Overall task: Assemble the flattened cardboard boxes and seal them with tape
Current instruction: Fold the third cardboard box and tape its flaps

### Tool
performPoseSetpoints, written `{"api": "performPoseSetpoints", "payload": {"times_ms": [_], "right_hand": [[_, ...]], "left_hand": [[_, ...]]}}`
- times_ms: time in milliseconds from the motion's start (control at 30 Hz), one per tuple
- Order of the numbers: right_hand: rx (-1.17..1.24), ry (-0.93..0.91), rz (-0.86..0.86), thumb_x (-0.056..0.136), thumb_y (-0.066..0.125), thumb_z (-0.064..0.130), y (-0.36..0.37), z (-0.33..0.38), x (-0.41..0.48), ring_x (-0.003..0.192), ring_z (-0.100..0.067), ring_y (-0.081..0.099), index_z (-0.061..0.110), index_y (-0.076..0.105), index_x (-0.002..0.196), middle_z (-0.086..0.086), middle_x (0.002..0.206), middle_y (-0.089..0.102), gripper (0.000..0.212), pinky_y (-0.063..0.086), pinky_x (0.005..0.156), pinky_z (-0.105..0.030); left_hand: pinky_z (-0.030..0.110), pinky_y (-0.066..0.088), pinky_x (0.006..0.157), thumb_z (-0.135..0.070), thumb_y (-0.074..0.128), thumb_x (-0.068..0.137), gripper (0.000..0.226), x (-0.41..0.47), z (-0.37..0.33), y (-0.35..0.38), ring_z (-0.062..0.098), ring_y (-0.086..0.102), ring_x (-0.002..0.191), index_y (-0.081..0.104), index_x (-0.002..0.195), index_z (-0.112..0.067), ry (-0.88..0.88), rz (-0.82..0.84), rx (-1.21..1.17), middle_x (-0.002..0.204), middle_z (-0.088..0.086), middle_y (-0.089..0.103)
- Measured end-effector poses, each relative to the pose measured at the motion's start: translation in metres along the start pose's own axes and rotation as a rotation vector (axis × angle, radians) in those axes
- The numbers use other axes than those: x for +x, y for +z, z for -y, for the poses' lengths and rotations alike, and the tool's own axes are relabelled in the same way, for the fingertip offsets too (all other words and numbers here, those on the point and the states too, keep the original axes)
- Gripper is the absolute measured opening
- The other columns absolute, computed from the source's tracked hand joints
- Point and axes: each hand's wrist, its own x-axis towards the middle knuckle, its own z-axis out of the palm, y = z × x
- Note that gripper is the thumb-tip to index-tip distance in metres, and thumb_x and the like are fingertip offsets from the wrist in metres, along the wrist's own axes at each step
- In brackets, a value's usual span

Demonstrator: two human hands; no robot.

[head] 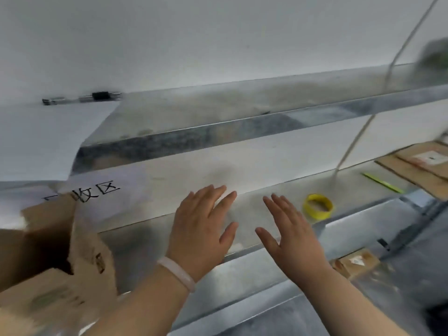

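Empty, fingers spread: left hand (198,229), right hand (291,234), both left of yellow tape roll (315,214). Open cardboard box (92,260) farther left: likely light, stiff; grip flap edges.

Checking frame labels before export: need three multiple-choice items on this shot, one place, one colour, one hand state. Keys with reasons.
1. Where is the tape roll? A) on the floor B) on the metal shelf, right of the right hand C) hung on the wall
2. Its colour? A) yellow B) red C) black
3. The left hand and right hand are: A) gripping tape B) fists C) open, fingers straight, holding nothing
Key: 1 B, it lies on the metal past the right hand; 2 A, the ring is plainly yellow; 3 C, fingers spread, nothing held.
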Motion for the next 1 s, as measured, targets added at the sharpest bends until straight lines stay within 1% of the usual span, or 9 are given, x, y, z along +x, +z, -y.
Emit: {"api": "performPoseSetpoints", "payload": {"times_ms": [67,100,167,233,333,567,767,867,1000], "right_hand": [[-0.063,0.037,-0.032,0.090,0.044,0.057,-0.033,-0.042,-0.008,0.145,-0.020,0.027,0.019,0.041,0.148,-0.002,0.154,0.037,0.069,0.027,0.117,-0.044],[-0.104,0.064,-0.040,0.091,0.040,0.060,-0.050,-0.065,-0.013,0.146,-0.020,0.026,0.020,0.040,0.149,-0.001,0.155,0.035,0.071,0.026,0.118,-0.043],[-0.169,0.131,-0.059,0.090,0.030,0.067,-0.086,-0.111,-0.023,0.147,-0.008,0.012,0.026,0.031,0.152,0.008,0.158,0.024,0.074,0.012,0.120,-0.033],[-0.205,0.193,-0.097,0.088,0.023,0.071,-0.121,-0.153,-0.032,0.143,0.005,-0.005,0.034,0.018,0.154,0.019,0.157,0.010,0.076,-0.005,0.116,-0.020],[-0.269,0.280,-0.146,0.089,0.024,0.070,-0.170,-0.208,-0.044,0.139,0.012,-0.015,0.038,0.009,0.154,0.025,0.153,0.000,0.074,-0.017,0.111,-0.012],[-0.310,0.497,-0.163,0.096,0.037,0.059,-0.229,-0.315,-0.065,0.137,0.012,-0.018,0.035,0.008,0.155,0.024,0.156,0.001,0.070,-0.018,0.110,-0.012],[-0.317,0.587,-0.119,0.097,0.032,0.059,-0.242,-0.406,-0.043,0.129,0.016,-0.030,0.040,-0.001,0.153,0.029,0.151,-0.009,0.068,-0.016,0.112,-0.017],[-0.317,0.614,-0.126,0.098,0.032,0.057,-0.254,-0.454,-0.015,0.134,0.013,-0.023,0.039,0.001,0.154,0.027,0.154,-0.007,0.066,-0.010,0.116,-0.020],[-0.348,0.643,-0.075,0.098,0.031,0.056,-0.272,-0.514,0.021,0.137,0.008,-0.019,0.036,0.002,0.155,0.019,0.160,-0.006,0.066,-0.011,0.115,-0.020]], "left_hand": [[0.049,0.043,0.099,-0.041,0.054,0.086,0.050,0.032,-0.042,0.025,0.023,0.049,0.126,0.055,0.132,-0.022,0.044,0.002,-0.054,0.136,0.000,0.054],[0.048,0.043,0.100,-0.042,0.053,0.086,0.051,0.048,-0.065,0.038,0.023,0.049,0.126,0.055,0.133,-0.022,0.072,-0.001,-0.085,0.136,-0.001,0.054],[0.047,0.043,0.100,-0.042,0.051,0.087,0.052,0.078,-0.112,0.062,0.023,0.048,0.126,0.054,0.134,-0.022,0.136,-0.022,-0.144,0.136,-0.001,0.054],[0.045,0.042,0.100,-0.043,0.051,0.088,0.051,0.106,-0.156,0.085,0.023,0.049,0.125,0.054,0.133,-0.021,0.199,-0.056,-0.202,0.135,0.000,0.055],[0.043,0.042,0.101,-0.043,0.053,0.087,0.052,0.143,-0.223,0.117,0.024,0.049,0.124,0.055,0.133,-0.018,0.260,-0.070,-0.286,0.133,0.002,0.055],[0.043,0.045,0.096,-0.041,0.056,0.086,0.052,0.209,-0.338,0.193,0.024,0.051,0.120,0.055,0.132,-0.016,0.372,0.021,-0.442,0.129,0.002,0.055],[0.042,0.046,0.096,-0.043,0.052,0.086,0.051,0.269,-0.384,0.268,0.021,0.050,0.122,0.053,0.132,-0.020,0.364,0.087,-0.494,0.131,0.000,0.053],[0.039,0.047,0.095,-0.041,0.056,0.086,0.051,0.306,-0.402,0.310,0.019,0.050,0.121,0.052,0.132,-0.019,0.340,0.129,-0.539,0.131,-0.001,0.053],[0.038,0.046,0.098,-0.044,0.052,0.088,0.053,0.355,-0.426,0.358,0.019,0.049,0.122,0.049,0.135,-0.021,0.365,0.204,-0.547,0.131,-0.001,0.052]]}}
